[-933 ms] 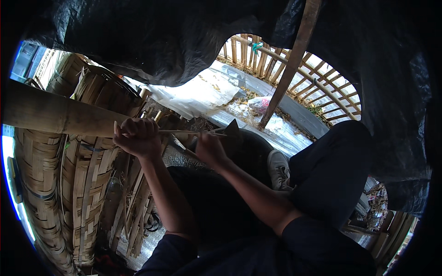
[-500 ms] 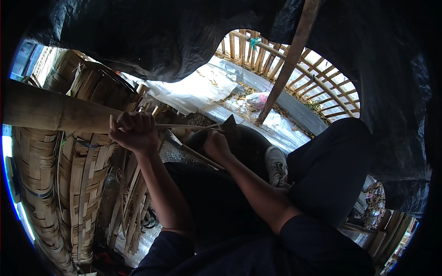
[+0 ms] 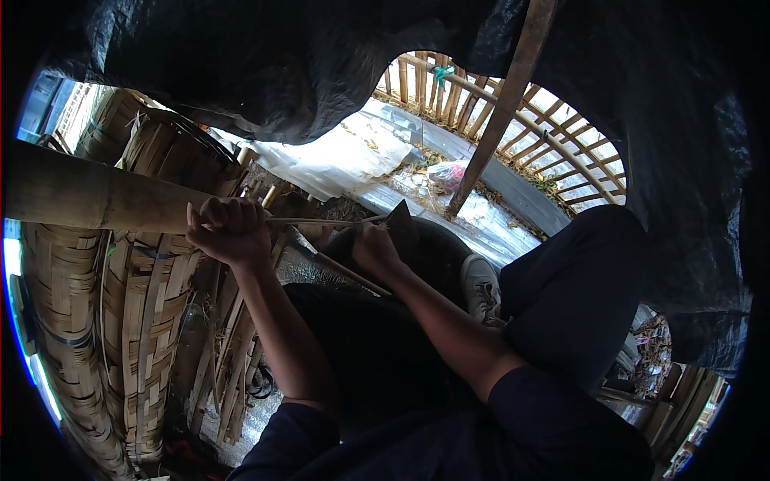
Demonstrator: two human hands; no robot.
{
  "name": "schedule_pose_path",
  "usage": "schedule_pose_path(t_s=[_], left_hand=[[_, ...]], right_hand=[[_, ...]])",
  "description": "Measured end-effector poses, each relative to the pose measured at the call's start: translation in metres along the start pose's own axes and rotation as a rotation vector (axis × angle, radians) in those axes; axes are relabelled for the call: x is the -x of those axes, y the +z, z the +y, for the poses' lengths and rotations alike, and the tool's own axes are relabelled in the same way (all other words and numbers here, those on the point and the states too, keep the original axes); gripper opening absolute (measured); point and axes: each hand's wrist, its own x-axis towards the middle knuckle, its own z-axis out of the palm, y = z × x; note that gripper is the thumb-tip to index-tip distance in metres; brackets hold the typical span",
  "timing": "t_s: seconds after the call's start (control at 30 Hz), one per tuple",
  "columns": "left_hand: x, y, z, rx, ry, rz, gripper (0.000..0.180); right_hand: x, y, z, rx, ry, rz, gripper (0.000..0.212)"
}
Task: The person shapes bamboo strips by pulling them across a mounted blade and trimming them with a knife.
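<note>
My left hand [image 3: 231,231] is a closed fist with the thumb up, gripping one end of thin pale bamboo strips [image 3: 321,220]. It is right by the end of a thick bamboo pole [image 3: 96,192]. The strips stretch across to my right hand [image 3: 375,250], whose fingers are curled around their far end. Beside those fingers a dark, pointed blade [image 3: 398,215] stands up against the strips. Its handle is hidden, and what holds it cannot be made out. Below my hands lies a dark rounded thing [image 3: 439,252], dim in shadow.
Woven bamboo baskets [image 3: 56,313] stand at the left, with loose bamboo slats [image 3: 234,361] beside them. A wooden post [image 3: 501,120] slants down ahead, in front of a bamboo fence [image 3: 553,136]. Black plastic sheeting [image 3: 265,72] hangs overhead. My shoe [image 3: 481,289] is right of the blade.
My left hand has shifted slightly left, and the strips lie closer together. My right hand and the blade have barely moved.
</note>
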Motion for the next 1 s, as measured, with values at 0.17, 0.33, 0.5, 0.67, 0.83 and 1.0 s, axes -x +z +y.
schedule_pose_path(t_s=[0.17, 0.33, 0.5, 0.67, 0.83, 1.0], left_hand=[[0.003, -0.011, 0.021, -0.02, 0.033, 0.173, 0.047], [0.002, -0.011, 0.019, -0.015, 0.035, 0.169, 0.047], [-0.002, 0.005, -0.004, 0.013, 0.005, 0.03, 0.047], [0.001, -0.004, 0.022, -0.091, 0.017, 0.21, 0.047], [-0.003, -0.01, 0.007, 0.005, 0.001, 0.155, 0.047], [0.003, -0.006, 0.021, -0.051, 0.002, 0.209, 0.048]], right_hand=[[0.014, -0.012, -0.096, -0.352, -0.178, 0.08, 0.033], [0.013, 0.016, 0.063, 0.08, 0.028, 0.039, 0.027], [0.007, 0.022, 0.074, 0.132, 0.056, 0.003, 0.027], [0.011, 0.005, -0.051, -0.206, -0.141, 0.125, 0.027], [0.022, 0.019, 0.095, 0.376, -0.004, -0.007, 0.028], [0.021, 0.021, 0.093, 0.029, 0.328, -0.101, 0.035]])
